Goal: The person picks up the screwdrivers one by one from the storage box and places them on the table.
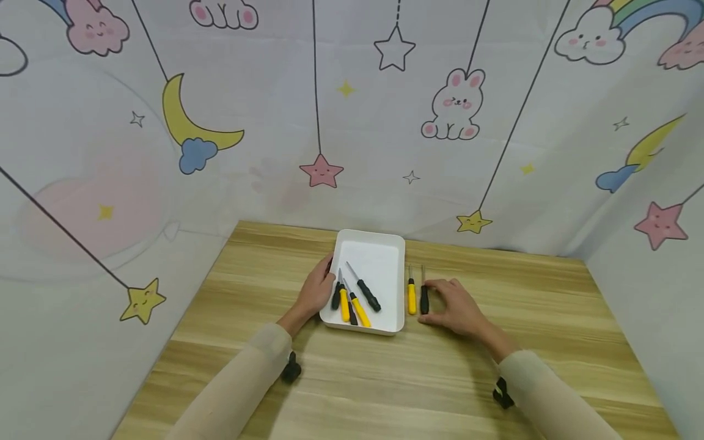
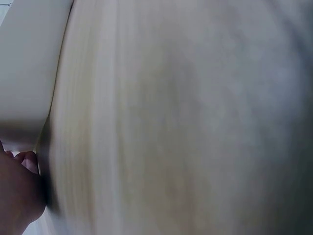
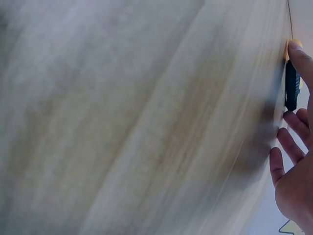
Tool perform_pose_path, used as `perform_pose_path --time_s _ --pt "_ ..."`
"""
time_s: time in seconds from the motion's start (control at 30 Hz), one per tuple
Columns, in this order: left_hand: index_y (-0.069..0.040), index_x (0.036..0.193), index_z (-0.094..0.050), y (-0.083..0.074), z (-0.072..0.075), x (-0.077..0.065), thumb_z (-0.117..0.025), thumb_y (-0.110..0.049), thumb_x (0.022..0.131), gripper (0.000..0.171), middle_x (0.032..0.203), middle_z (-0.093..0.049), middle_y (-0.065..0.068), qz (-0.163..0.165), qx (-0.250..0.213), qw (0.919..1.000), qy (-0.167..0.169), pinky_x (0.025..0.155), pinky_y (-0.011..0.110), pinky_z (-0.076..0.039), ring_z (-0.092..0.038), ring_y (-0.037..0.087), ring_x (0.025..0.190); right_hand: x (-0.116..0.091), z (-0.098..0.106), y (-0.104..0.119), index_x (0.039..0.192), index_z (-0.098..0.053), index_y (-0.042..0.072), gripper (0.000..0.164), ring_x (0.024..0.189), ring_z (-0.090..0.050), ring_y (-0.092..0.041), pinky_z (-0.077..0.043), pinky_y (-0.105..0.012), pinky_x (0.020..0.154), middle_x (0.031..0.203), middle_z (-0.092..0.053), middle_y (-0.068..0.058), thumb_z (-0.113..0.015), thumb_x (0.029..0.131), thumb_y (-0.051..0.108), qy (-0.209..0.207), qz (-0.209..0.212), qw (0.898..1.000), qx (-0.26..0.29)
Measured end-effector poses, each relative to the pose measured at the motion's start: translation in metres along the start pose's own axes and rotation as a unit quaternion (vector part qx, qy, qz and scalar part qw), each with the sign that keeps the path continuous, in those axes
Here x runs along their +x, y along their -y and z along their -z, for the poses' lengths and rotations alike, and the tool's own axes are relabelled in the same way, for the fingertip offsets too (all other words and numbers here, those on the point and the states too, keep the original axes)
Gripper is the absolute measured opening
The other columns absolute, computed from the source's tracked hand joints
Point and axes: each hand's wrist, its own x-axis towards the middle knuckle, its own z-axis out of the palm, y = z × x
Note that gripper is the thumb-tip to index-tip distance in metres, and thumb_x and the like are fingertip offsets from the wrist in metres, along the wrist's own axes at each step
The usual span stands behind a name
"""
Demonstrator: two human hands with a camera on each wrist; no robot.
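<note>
Pale hangings [image 1: 379,122] printed with stars, moons and a rabbit surround a wood-grained counter [image 1: 385,391]. A white tray [image 1: 376,253] lies toward its far edge. The left hand [image 1: 316,288] holds the tray's left wall. The right hand [image 1: 456,308], grip narrow, pinches a black screwdriver [image 1: 424,300] by its handle, right of the tray; a yellow screwdriver [image 1: 412,298] lies between them. Loose screwdrivers [image 1: 360,310], black and yellow, lie inside the tray, mostly near left.

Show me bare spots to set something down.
The table is bare left of the left grip, right of the right grip, and nearer than the white tray. The tray's far end is bare. Crowded: its near-left part, with screwdrivers, and beside its right wall, two more.
</note>
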Motion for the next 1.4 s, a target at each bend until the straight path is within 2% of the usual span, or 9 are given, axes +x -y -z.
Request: perform_pose_path --time_s 0.17,0.3,0.43,0.67,0.93,1.4 --pt "-0.002 0.166 -0.029 0.000 -0.001 -0.001 -0.038 -0.009 0.109 0.058 0.170 -0.033 0.016 0.001 0.003 1.0000 0.005 0.127 0.047 -0.028 -0.034 0.030 0.156 -0.004 -0.001 -0.001 0.147 -0.060 0.004 0.088 0.120 -0.054 -0.031 -0.048 -0.056 0.104 0.144 -0.064 -0.013 -0.089 0.081 0.055 -0.006 0.000 1.000 0.006" --pt "-0.001 0.166 -0.029 -0.001 0.000 -0.001 -0.038 -0.008 0.109 0.058 0.170 -0.034 0.015 0.002 0.004 1.0000 0.000 0.127 0.046 -0.029 -0.034 0.030 0.155 -0.004 0.003 0.000 0.149 -0.058 0.007 0.088 0.127 -0.053 -0.033 -0.045 -0.058 0.109 0.148 -0.062 -0.012 -0.087 0.082 0.056 0.010 -0.021 0.999 0.032" --pt "0.000 0.166 -0.029 0.000 0.001 0.000 -0.038 -0.008 0.109 0.058 0.170 -0.033 0.015 0.001 0.004 1.0000 -0.001 0.127 0.046 -0.029 -0.034 0.030 0.155 0.000 0.010 0.000 0.151 -0.055 0.005 0.087 0.133 -0.054 -0.039 -0.043 -0.062 0.112 0.149 -0.059 -0.016 -0.087 0.085 0.051 0.023 -0.030 0.998 0.053" --pt "-0.002 0.166 -0.031 -0.002 0.001 -0.001 -0.039 -0.008 0.109 0.058 0.169 -0.035 0.016 0.003 0.004 1.0000 -0.002 0.127 0.047 -0.029 -0.035 0.030 0.155 0.010 0.025 0.006 0.151 -0.055 0.002 0.082 0.129 -0.059 -0.042 -0.049 -0.064 0.104 0.149 -0.059 -0.019 -0.087 0.087 0.043 0.016 -0.017 0.998 0.060" --pt "-0.002 0.166 -0.029 -0.002 0.002 0.000 -0.039 -0.009 0.109 0.059 0.170 -0.035 0.016 0.010 0.000 0.9999 0.001 0.126 0.047 -0.030 -0.036 0.031 0.155 0.021 0.035 0.018 0.153 -0.053 0.003 0.079 0.131 -0.058 -0.041 -0.051 -0.062 0.104 0.151 -0.057 -0.018 -0.087 0.090 0.036 0.013 -0.001 0.998 0.062" --pt "-0.004 0.166 -0.030 0.001 0.001 0.000 -0.037 -0.008 0.108 0.059 0.170 -0.034 0.015 0.013 -0.003 0.9999 -0.001 0.127 0.048 -0.027 -0.035 0.031 0.155 0.030 0.046 0.041 0.152 -0.055 0.005 0.081 0.129 -0.058 -0.040 -0.051 -0.060 0.103 0.151 -0.056 -0.017 -0.086 0.088 0.045 0.017 0.009 0.999 0.049"
